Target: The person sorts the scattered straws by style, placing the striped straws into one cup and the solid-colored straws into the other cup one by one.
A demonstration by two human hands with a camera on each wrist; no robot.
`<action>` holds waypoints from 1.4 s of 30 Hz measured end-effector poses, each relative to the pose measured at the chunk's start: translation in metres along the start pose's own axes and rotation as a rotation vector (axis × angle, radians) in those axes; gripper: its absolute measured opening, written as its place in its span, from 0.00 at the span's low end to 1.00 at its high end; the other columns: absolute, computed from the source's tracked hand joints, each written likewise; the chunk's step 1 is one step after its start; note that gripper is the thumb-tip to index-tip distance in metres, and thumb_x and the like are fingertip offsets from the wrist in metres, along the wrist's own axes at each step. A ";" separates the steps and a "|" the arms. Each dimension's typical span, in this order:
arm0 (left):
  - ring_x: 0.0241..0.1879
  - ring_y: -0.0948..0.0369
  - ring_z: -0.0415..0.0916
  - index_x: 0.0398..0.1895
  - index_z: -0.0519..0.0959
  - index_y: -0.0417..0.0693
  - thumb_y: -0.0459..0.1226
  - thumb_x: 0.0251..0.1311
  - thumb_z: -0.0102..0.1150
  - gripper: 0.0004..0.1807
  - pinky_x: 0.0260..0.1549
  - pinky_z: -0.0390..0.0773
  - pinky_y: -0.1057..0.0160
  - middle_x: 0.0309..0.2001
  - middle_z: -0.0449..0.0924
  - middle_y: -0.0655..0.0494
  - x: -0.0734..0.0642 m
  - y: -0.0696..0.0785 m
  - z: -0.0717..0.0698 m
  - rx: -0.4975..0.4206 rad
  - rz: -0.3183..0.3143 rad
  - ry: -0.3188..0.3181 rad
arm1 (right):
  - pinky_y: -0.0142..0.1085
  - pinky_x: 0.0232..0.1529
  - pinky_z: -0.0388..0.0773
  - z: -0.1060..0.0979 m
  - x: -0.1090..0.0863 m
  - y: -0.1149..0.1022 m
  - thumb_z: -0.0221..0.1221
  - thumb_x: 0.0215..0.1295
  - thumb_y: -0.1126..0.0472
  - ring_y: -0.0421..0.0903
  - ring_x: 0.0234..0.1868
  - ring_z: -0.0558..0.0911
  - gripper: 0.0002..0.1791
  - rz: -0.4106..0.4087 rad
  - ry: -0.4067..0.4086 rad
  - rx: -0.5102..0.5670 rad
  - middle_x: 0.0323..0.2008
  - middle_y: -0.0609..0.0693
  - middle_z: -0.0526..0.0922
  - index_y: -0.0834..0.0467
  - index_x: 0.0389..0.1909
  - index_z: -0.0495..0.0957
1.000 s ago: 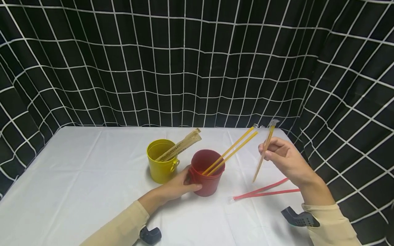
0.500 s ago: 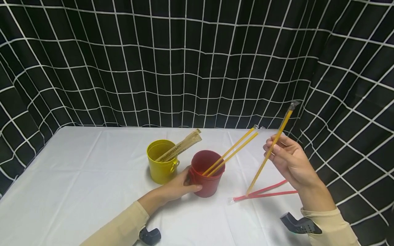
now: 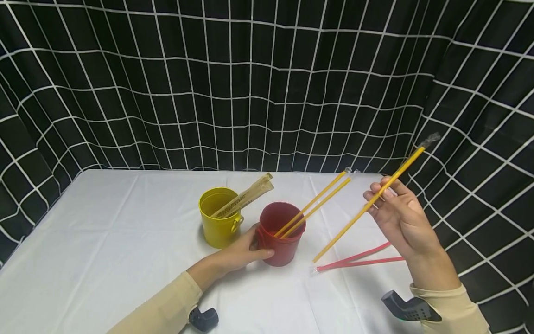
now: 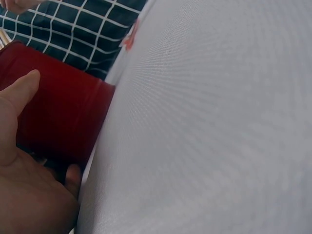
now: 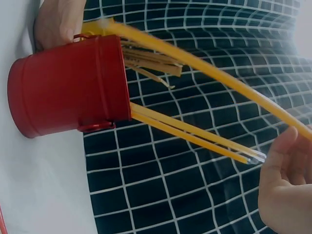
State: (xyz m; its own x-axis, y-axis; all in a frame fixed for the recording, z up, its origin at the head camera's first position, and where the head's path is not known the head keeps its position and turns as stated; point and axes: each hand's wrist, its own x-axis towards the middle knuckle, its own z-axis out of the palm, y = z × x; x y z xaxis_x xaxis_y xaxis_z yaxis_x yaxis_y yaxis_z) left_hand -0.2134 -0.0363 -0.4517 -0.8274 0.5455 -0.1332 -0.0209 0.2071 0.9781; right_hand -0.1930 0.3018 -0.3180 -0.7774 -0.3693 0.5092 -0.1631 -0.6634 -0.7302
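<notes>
My left hand point(image 3: 238, 254) grips a small red bucket point(image 3: 284, 250) by its side, thumb across the front; the left wrist view shows the thumb lying along the red wall. Inside the bucket lean two yellow drinking straws point(image 3: 317, 208), with clear wrapper at their tops. Raised at the right, my right hand point(image 3: 406, 220) pinches another yellow straw point(image 3: 346, 228) between thumb and fingers. This straw slants down toward the lower left, a crumpled clear wrapper end at its top. In the right wrist view the straw point(image 5: 214, 72) crosses beyond the bucket rim.
A yellow bucket point(image 3: 218, 234) with paper-wrapped sticks point(image 3: 246, 199) stands just left of the red one. Two red straws point(image 3: 367, 263) joined by clear wrapper lie on the white tablecloth point(image 3: 104, 260). A black gridded curtain point(image 3: 258, 93) hangs behind and at both sides.
My right hand has shifted slightly right and turned, tipping the straw from nearly upright to a long slant. Its lower end has swung left. The left hand and both buckets stay in place.
</notes>
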 end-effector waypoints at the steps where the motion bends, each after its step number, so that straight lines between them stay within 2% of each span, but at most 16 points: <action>1: 0.82 0.50 0.47 0.82 0.47 0.51 0.44 0.65 0.65 0.48 0.80 0.53 0.47 0.82 0.51 0.50 0.000 0.000 0.000 -0.003 0.001 -0.002 | 0.37 0.51 0.82 0.000 0.000 0.000 0.35 0.77 0.76 0.51 0.51 0.83 0.21 -0.011 -0.004 0.002 0.48 0.57 0.85 0.66 0.55 0.77; 8: 0.82 0.51 0.47 0.82 0.46 0.51 0.44 0.65 0.65 0.49 0.80 0.54 0.48 0.82 0.50 0.51 0.000 0.003 -0.001 -0.004 -0.001 -0.006 | 0.38 0.49 0.84 0.000 0.001 0.000 0.36 0.77 0.77 0.53 0.52 0.85 0.21 -0.062 0.019 0.037 0.49 0.58 0.84 0.67 0.55 0.78; 12: 0.82 0.50 0.46 0.82 0.45 0.51 0.45 0.66 0.64 0.49 0.80 0.54 0.48 0.82 0.49 0.50 -0.001 0.004 -0.002 -0.001 0.000 -0.009 | 0.37 0.49 0.86 0.001 0.002 0.002 0.37 0.77 0.77 0.52 0.51 0.85 0.21 -0.073 0.064 0.006 0.48 0.57 0.85 0.66 0.54 0.79; 14: 0.82 0.50 0.46 0.82 0.45 0.50 0.45 0.66 0.64 0.49 0.80 0.54 0.48 0.82 0.49 0.50 -0.001 0.005 -0.002 -0.001 0.002 -0.011 | 0.36 0.48 0.86 0.002 0.003 0.004 0.39 0.76 0.77 0.50 0.50 0.86 0.20 -0.073 0.105 -0.059 0.47 0.56 0.86 0.65 0.52 0.80; 18: 0.82 0.50 0.46 0.82 0.46 0.50 0.44 0.66 0.64 0.48 0.79 0.54 0.48 0.82 0.50 0.50 -0.001 0.005 -0.003 0.001 0.012 -0.015 | 0.33 0.45 0.87 0.007 0.004 0.012 0.43 0.75 0.77 0.44 0.48 0.86 0.18 -0.054 0.219 -0.255 0.44 0.52 0.87 0.61 0.47 0.81; 23: 0.82 0.50 0.46 0.82 0.46 0.51 0.45 0.66 0.64 0.48 0.79 0.54 0.48 0.82 0.49 0.50 -0.001 0.005 -0.003 0.006 0.013 -0.013 | 0.33 0.43 0.88 0.009 0.005 0.028 0.49 0.72 0.78 0.41 0.46 0.87 0.16 0.014 0.303 -0.464 0.42 0.48 0.88 0.58 0.44 0.81; 26: 0.82 0.49 0.46 0.82 0.46 0.51 0.44 0.66 0.64 0.48 0.80 0.53 0.47 0.82 0.49 0.50 -0.001 0.005 -0.003 0.004 0.013 -0.011 | 0.33 0.43 0.88 0.008 0.004 0.037 0.51 0.72 0.76 0.40 0.46 0.86 0.14 0.091 0.298 -0.562 0.42 0.45 0.88 0.56 0.45 0.80; 31: 0.82 0.50 0.46 0.82 0.46 0.51 0.45 0.66 0.64 0.49 0.80 0.54 0.47 0.82 0.49 0.50 -0.001 0.003 -0.002 0.005 0.011 -0.009 | 0.32 0.45 0.88 0.002 0.001 0.053 0.55 0.73 0.71 0.37 0.46 0.86 0.10 0.204 0.239 -0.700 0.42 0.41 0.88 0.54 0.45 0.78; 35: 0.82 0.52 0.47 0.82 0.46 0.51 0.44 0.66 0.65 0.49 0.80 0.54 0.50 0.82 0.50 0.52 0.000 0.001 -0.001 0.003 0.011 -0.009 | 0.31 0.43 0.87 -0.002 0.000 0.060 0.56 0.72 0.70 0.36 0.43 0.86 0.10 0.226 0.209 -0.764 0.41 0.40 0.88 0.54 0.45 0.80; 42: 0.82 0.51 0.47 0.82 0.46 0.51 0.44 0.66 0.64 0.49 0.80 0.54 0.49 0.82 0.49 0.50 0.000 0.001 -0.001 0.002 0.015 -0.011 | 0.31 0.41 0.86 -0.002 -0.001 0.066 0.57 0.71 0.71 0.37 0.40 0.87 0.11 0.240 0.136 -0.802 0.39 0.41 0.89 0.54 0.45 0.82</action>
State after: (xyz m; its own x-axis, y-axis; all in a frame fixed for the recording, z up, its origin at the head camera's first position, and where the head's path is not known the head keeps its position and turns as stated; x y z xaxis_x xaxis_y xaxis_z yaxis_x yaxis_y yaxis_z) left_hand -0.2138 -0.0369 -0.4506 -0.8217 0.5572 -0.1202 -0.0072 0.2007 0.9796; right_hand -0.2045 0.2595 -0.3679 -0.9039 -0.3260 0.2770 -0.3256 0.1040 -0.9398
